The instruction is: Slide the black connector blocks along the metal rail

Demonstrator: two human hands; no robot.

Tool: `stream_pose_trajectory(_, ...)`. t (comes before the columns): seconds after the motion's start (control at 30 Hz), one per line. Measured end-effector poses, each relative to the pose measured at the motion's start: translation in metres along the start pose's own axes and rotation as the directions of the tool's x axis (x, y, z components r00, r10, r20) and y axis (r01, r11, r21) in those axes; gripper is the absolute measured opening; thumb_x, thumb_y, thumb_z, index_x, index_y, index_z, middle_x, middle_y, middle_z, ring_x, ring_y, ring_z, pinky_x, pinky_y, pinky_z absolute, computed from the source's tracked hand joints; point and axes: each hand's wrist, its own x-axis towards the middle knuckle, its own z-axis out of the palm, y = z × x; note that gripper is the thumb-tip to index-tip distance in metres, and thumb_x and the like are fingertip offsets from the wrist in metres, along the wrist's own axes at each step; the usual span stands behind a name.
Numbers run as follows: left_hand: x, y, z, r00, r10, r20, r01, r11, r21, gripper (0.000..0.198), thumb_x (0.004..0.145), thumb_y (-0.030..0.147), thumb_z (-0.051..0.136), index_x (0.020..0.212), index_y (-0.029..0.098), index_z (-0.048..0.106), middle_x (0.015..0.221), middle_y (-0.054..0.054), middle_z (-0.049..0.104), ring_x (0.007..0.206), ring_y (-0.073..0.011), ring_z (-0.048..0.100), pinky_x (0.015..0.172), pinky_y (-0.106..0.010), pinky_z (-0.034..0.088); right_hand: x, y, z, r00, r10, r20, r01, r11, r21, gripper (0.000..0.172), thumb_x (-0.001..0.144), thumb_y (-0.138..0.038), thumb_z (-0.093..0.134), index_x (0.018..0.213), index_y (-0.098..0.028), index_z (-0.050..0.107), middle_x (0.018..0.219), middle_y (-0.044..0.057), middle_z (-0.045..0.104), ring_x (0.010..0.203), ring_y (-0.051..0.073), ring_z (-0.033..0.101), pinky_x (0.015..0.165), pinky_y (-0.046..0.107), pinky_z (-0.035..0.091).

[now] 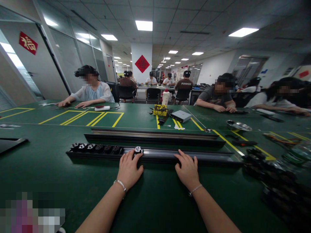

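Observation:
A long black channel-shaped rail (pixel 157 156) lies across the green table in front of me. Several small black-and-white block-like pieces (pixel 91 146) sit in a row at its left end. Another such piece (pixel 138 149) stands apart from the row, near the rail's middle. My left hand (pixel 128 168) rests at the near edge with its fingers apart, the index fingertip beside or touching that piece. Farther right, my right hand (pixel 188 170) has its fingers spread, fingertips at the rail's edge and nothing visible between them.
Behind the rail lies a second long dark rail (pixel 155 137). A heap of black pieces (pixel 274 181) lies at the right, near a clear plastic bottle (pixel 298 155). A metal bowl (pixel 239 125), a grey box (pixel 181 116) and a yellow box with cables (pixel 160 110) stand farther back. Other people sit around.

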Motion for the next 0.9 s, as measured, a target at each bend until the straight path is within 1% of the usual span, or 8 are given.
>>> stream_pose_trajectory(0.23, 0.0, -0.0005, 0.0009, 1.0, 0.011, -0.002, -0.011, 1.0, -0.002, 0.045, 0.071, 0.028, 0.053, 0.116, 0.03, 0.053, 0.13, -0.006, 0.047, 0.122, -0.0241, 0.039, 0.105, -0.045, 0.025, -0.0004, -0.0007, -0.0013, 1.0, 0.005, 0.012, -0.005, 1.0, 0.006, 0.039, 0.074, -0.019, 0.039, 0.108, -0.024, 0.059, 0.132, 0.004, 0.048, 0.116, 0.022, 0.044, 0.104, 0.056, 0.011)
stream_pose_trajectory(0.53, 0.0005, 0.0008, -0.0024, 1.0, -0.003, 0.027, 0.003, 1.0, -0.012, 0.046, 0.071, 0.029, 0.054, 0.116, 0.031, 0.052, 0.132, -0.006, 0.045, 0.124, -0.0243, 0.037, 0.106, -0.045, 0.023, 0.0002, -0.0025, -0.0045, 0.999, 0.011, 0.039, -0.011, 1.0, -0.002, 0.041, 0.075, -0.019, 0.038, 0.11, -0.024, 0.059, 0.133, 0.004, 0.047, 0.118, 0.022, 0.042, 0.104, 0.056, 0.011)
stream_pose_trajectory(0.9, 0.0, 0.0017, -0.0027, 0.999, -0.004, 0.036, 0.004, 1.0, -0.015, 0.048, 0.07, 0.028, 0.055, 0.117, 0.033, 0.052, 0.134, -0.004, 0.045, 0.124, -0.024, 0.037, 0.107, -0.046, 0.021, 0.0, -0.0017, -0.0036, 0.999, 0.008, 0.031, -0.007, 1.0, -0.017, 0.04, 0.075, -0.019, 0.038, 0.11, -0.024, 0.059, 0.132, 0.004, 0.048, 0.117, 0.022, 0.043, 0.104, 0.055, 0.011)
